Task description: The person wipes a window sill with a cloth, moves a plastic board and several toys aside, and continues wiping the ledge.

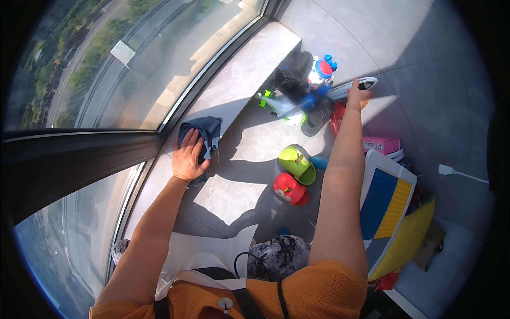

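Observation:
My left hand [189,156] lies with its fingers spread over a bunched dark blue-grey cloth [209,129], pressing it on the pale stone window ledge [243,75]. Part of the cloth hangs over the ledge's edge. Out to the far right, my right hand [359,97] grips the end of a long white plastic object [340,92] with a dark opening; I cannot tell what it is. Just left of it stand dark shoes [294,75] and a white, red and blue toy [323,68]. Below the hand, a red object [338,113] is partly covered by my forearm.
A green child's clog [295,159] and a red one [289,187] are on the tiled floor. Right of my arm are a pink box [382,144], a blue-and-yellow panel with a white frame [382,207] and a white charger plug [446,170]. Window glass [159,67] borders the ledge.

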The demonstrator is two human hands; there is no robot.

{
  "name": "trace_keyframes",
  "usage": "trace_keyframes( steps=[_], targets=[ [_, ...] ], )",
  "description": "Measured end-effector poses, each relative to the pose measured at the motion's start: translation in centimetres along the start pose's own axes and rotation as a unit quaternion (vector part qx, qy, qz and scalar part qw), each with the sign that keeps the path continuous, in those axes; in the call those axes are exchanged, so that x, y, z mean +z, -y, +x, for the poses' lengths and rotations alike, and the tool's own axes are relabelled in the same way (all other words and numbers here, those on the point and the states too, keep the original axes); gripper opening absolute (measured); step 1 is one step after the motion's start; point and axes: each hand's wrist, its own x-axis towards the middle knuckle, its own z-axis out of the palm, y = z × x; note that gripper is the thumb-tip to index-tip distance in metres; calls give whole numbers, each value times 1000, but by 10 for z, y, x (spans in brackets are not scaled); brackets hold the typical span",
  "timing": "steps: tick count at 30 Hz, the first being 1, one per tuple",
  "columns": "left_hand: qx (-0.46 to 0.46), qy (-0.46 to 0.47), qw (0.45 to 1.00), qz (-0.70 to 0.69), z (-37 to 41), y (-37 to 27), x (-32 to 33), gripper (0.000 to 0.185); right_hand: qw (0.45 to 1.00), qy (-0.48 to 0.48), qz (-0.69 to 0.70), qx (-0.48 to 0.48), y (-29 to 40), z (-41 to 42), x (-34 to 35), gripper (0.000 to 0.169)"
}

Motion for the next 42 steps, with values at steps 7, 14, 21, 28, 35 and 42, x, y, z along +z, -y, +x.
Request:
trace_keyframes(
  steps=[7,14,21,28,35,42],
  targets=[
    [3,1,1000,-6,-1,3,2,68,992,-27,-117,-40,19,-25,-13,70],
    [2,4,1000,-1,0,2,-1,67,997,76,-31,-9,40,-22,-7,91],
    [3,-24,999,-25,0,-1,1,57,987,-15,157,1,15,-48,11,77],
    [-39,-64,997,-8,1,-1,4,41,951,36,279,-126,46,-243,22,40],
    [-60,-54,996,-44,4,13,10,53,901,240,209,-296,44,-409,7,22],
    [-166,-207,905,-334,-113,8,-49,28,778,374,109,-492,42,-484,-40,29]
  ],
)
